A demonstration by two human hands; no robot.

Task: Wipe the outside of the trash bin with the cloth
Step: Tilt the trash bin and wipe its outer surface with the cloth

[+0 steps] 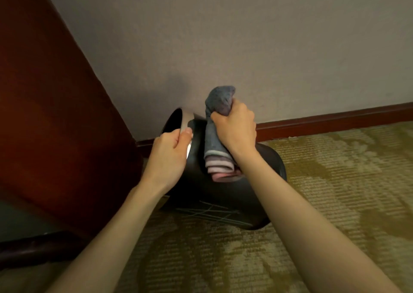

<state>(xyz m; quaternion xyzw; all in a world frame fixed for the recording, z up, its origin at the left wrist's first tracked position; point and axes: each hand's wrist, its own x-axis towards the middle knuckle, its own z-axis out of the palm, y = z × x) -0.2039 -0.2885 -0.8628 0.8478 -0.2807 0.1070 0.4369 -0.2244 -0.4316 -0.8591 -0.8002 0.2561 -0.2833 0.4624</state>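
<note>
A dark round trash bin (pixel 214 194) with a silver rim lies tilted on the carpet, its mouth turned up and to the left toward the wall. My left hand (pixel 168 152) grips the silver rim, fingers inside and thumb on the outer wall. My right hand (pixel 235 127) grips a bunched grey cloth (pixel 215 136) with pink and white stripes at its lower end. The cloth hangs down against the bin's upper side wall. Thin pale line markings show on the bin's side nearest me.
A reddish-brown wooden panel (pixel 49 105) stands close on the left of the bin. A beige wall (pixel 245 42) with a dark red baseboard (pixel 335 118) runs behind it. Patterned olive carpet (pixel 335 192) spreads to the right and toward me. A dark rounded object (pixel 29 248) lies at lower left.
</note>
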